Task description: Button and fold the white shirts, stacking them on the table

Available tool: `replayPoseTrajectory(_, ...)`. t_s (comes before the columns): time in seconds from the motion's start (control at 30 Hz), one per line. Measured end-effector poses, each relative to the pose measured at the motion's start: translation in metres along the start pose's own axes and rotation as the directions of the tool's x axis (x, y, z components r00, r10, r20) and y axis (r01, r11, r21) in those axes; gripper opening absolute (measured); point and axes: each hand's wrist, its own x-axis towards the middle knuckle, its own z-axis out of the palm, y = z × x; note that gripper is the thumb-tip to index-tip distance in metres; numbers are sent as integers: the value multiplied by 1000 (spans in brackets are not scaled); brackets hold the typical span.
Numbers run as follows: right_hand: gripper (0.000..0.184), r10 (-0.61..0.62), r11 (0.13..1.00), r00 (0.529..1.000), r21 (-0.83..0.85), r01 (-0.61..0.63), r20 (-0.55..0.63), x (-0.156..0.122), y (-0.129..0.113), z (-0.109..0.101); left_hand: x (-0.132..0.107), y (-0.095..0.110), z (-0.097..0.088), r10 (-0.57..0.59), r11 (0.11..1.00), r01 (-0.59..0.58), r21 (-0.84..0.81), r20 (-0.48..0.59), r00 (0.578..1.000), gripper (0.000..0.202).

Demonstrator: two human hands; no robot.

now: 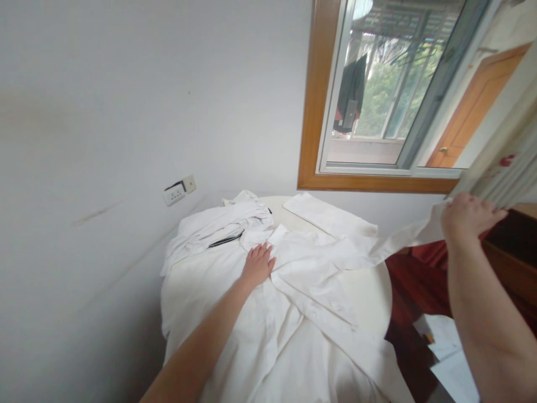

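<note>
Surface: a round, cream-topped table [375, 294] stands against a plain white wall [126, 112], its top largely covered by white fabric. Room: a white plastic wall socket [174, 194] sits above the table's left side; a window with an orange-brown wooden frame [315, 101] is at upper right. Dark red flooring [400, 285] shows at right, bearing white sheets [451, 350], material unclear.

Item: a white fabric garment [310, 263] lies spread across the table, creased, its lower part draping toward the wearer. One long strip, apparently a sleeve, is drawn out past the right edge, raised and taut. A gathered white cloth bundle [218, 224] lies at back left.

Hands: left hand [259, 266] rests flat on the garment, fingers spread, grasping nothing; right hand [467, 217] is clenched on the strip's end.
</note>
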Motion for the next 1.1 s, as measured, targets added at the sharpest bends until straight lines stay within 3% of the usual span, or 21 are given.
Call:
replayPoseTrajectory(0.07,36,-59,998,998,26,59,-7,-10,-11,0,1,2,0,-9,1000,9,-5,8,1000,46)
replayPoseTrajectory(0.1,35,-152,987,988,55,152,7,-19,-21,0,1,3,0,-11,1000,11,-9,11,1000,46)
replayPoseTrajectory(0.17,35,-300,948,952,128,290,64,-46,-48,-1,2,4,0,-12,1000,12,-15,12,1000,45)
replayPoseTrajectory(0.23,33,-440,890,884,213,404,161,-78,-83,0,2,5,0,-13,1000,14,-22,11,1000,45)
replayPoseTrajectory(0.37,28,-678,731,645,415,542,353,-143,-158,7,3,7,-1,-18,999,19,-35,22,1000,45)
replayPoseTrajectory(0.47,32,-772,632,500,555,541,391,-184,-199,18,4,7,0,-20,999,21,-31,38,999,46)
replayPoseTrajectory(0.53,38,-798,600,441,614,513,410,-205,-213,27,3,6,1,-24,999,25,-29,44,999,47)
replayPoseTrajectory(0.6,41,-790,610,446,614,500,421,-223,-216,36,3,6,1,-28,999,30,-27,45,999,47)
replayPoseTrajectory(0.73,51,-700,713,516,522,468,494,-241,-205,50,1,8,0,-31,999,33,-32,47,998,47)
replayPoseTrajectory(0.93,56,-657,750,461,452,483,597,-238,-193,51,0,14,-8,15,998,-10,-57,89,996,47)
replayPoseTrajectory(1.0,54,-657,748,475,433,502,585,-232,-196,48,5,12,-16,70,995,-64,-73,90,993,45)
replayPoseTrajectory(1.1,47,-708,706,529,450,548,467,-222,-210,40,20,0,-30,72,995,-68,-73,47,996,37)
